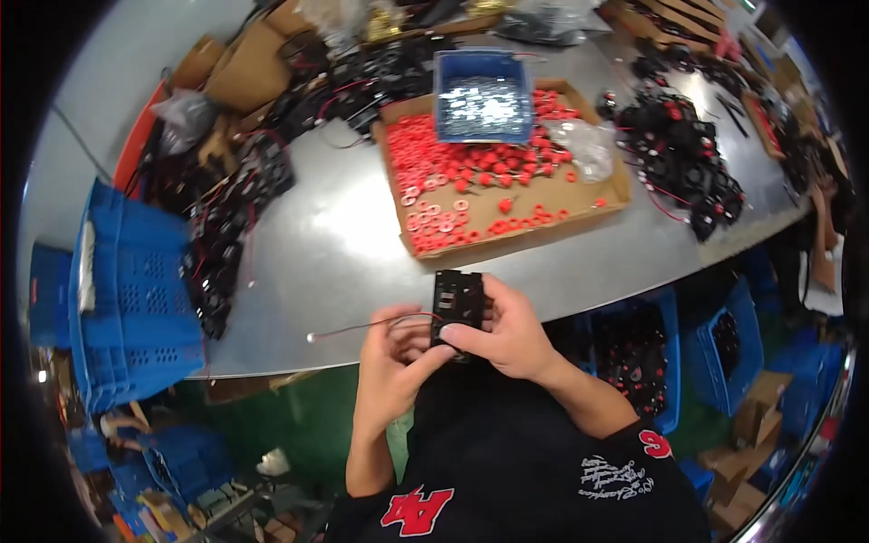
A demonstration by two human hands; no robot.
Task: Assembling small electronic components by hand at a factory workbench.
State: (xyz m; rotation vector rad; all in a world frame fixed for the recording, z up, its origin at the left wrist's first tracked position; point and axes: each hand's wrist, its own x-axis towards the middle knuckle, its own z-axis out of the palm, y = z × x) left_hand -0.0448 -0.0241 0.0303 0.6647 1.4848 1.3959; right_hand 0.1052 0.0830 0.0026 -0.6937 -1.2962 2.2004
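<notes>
In front of my body, at the near edge of the metal table, a black plastic housing with slots and openings is held upright between my hands. My right hand wraps its right side, the thumb pressed across the lower face. Fingers of my left hand curl against its lower left side, with the thumb reaching to its bottom edge. A thin dark and red cable runs out leftward from the housing past my left fingers, ending in a small white connector. The housing's back and lower end are hidden by my hands.
Beyond my hands lies a cardboard tray of red rings and red-topped pieces, with a blue bin of shiny metal parts on it. Piles of black wired parts flank both sides. A blue crate stands left; blue bins sit below right.
</notes>
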